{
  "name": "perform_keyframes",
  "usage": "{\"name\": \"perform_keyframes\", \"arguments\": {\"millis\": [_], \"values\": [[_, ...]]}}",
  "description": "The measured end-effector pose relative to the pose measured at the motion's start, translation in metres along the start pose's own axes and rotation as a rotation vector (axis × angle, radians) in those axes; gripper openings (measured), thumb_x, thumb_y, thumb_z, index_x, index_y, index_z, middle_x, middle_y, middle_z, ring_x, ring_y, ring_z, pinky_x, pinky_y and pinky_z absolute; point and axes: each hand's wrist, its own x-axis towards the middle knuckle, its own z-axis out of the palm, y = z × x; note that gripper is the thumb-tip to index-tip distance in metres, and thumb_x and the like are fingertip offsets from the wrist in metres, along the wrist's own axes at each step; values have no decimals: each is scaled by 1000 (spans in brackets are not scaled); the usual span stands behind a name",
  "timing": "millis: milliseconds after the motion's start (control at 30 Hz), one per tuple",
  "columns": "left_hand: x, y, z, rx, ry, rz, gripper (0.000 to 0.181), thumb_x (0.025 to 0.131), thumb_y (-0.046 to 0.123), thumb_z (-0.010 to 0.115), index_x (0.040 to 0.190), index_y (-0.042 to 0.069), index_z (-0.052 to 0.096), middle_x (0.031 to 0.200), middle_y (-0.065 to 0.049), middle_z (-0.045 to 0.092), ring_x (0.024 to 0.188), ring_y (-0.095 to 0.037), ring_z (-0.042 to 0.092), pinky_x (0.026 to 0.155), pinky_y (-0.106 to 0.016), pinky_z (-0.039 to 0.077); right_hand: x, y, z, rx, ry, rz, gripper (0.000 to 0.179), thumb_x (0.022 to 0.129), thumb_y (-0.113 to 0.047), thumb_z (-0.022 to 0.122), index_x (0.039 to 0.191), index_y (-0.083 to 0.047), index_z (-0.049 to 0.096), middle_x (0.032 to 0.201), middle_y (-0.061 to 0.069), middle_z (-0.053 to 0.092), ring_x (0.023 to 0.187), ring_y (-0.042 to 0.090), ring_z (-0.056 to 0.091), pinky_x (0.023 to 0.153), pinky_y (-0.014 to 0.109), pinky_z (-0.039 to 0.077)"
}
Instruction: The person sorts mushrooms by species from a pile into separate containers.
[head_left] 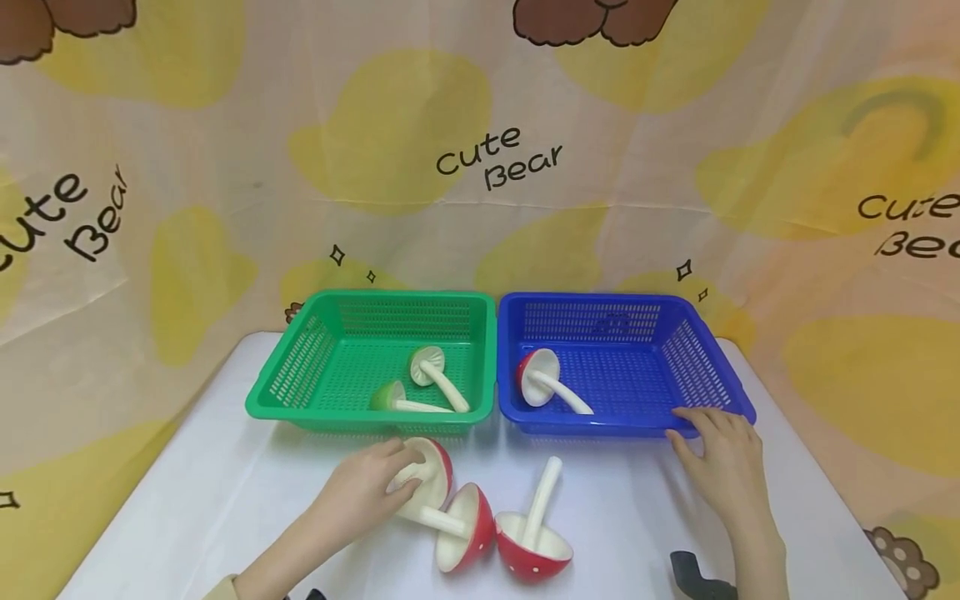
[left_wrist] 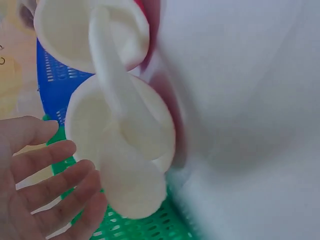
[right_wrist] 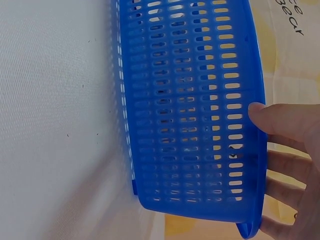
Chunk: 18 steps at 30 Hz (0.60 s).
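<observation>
My left hand [head_left: 358, 493] reaches over a toy mushroom [head_left: 437, 477] with a red cap and white underside. In the left wrist view its fingers [left_wrist: 50, 192] are spread beside the white stems and caps, holding nothing. A second red mushroom [head_left: 480, 533] lies on its side with its stem pointing left. Next to it, a third [head_left: 534, 560] rests cap down, stem up. My right hand [head_left: 726, 467] grips the near right rim of the blue basket [head_left: 600, 423], thumb outside and fingers over the rim, as the right wrist view shows.
Left of the blue basket stands a green basket [head_left: 300, 404] holding two green-capped mushrooms [head_left: 427, 367]. One red-capped mushroom [head_left: 540, 379] lies inside the blue basket. A white cloth [head_left: 622, 517] covers the table, with a patterned curtain [head_left: 420, 150] behind. A dark curved object [head_left: 697, 579] shows near the right forearm.
</observation>
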Motion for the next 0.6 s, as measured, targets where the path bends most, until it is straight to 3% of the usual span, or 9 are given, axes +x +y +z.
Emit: {"name": "perform_keyframes", "arguments": {"millis": [200,600], "values": [[-4,-4,7,1,-27,-56,26,76,21,77,101,17,70,88,6,63,79,-14,64,61,-30,51,0,-1,0,3,10,-3,28,79,-12,73,105,-4,67,107,23,65,106,44,51,93,65,30],[-6,-14,14,-147,-124,-105,29,74,7,74,101,15,69,83,4,65,73,-13,61,59,-23,45,0,-1,0,3,12,-1,27,80,-12,72,105,-4,67,106,22,66,106,44,50,92,65,30]]}}
